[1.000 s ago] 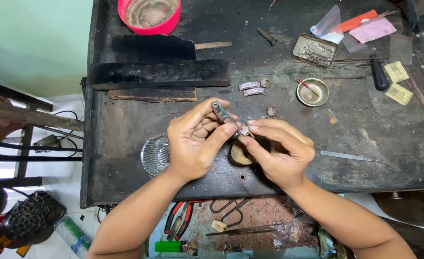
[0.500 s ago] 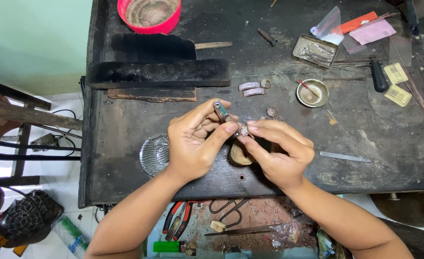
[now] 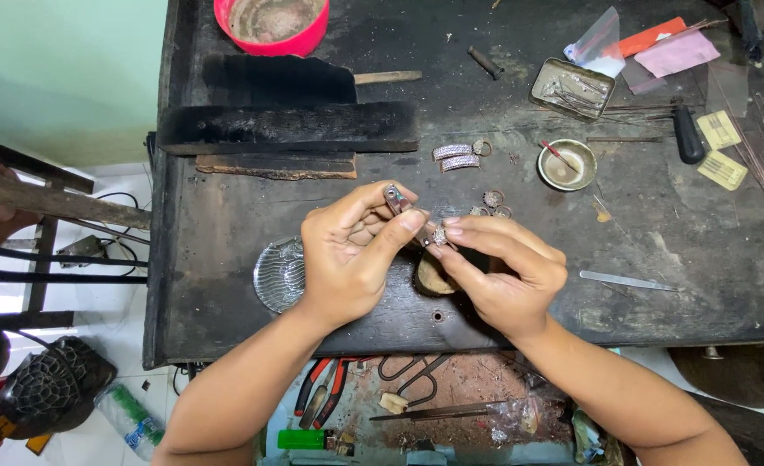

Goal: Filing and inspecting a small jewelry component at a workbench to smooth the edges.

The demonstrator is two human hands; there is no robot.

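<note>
The left hand (image 3: pixel 347 259) is pinching a small tool (image 3: pixel 394 199) between thumb and fingers, while the right hand (image 3: pixel 503 272) is gripping a stone-set ring (image 3: pixel 439 235) at its fingertips above the bench (image 3: pixel 227 216)

Both forearms enter from the near edge and converge toward the centre. The left hand (image 3: pixel 347 255) is positioned left of centre, back facing the camera, wrist straight. Its thumb and index finger extend rightward and are pinched together; the remaining fingers are curled into the palm. The right hand (image 3: pixel 507 276) is positioned right of centre, back upward, wrist slightly bent. Its fingers (image 3: pixel 486 235) extend leftward, tips closed against the thumb. The fingertips of both hands meet at the centre.
</note>
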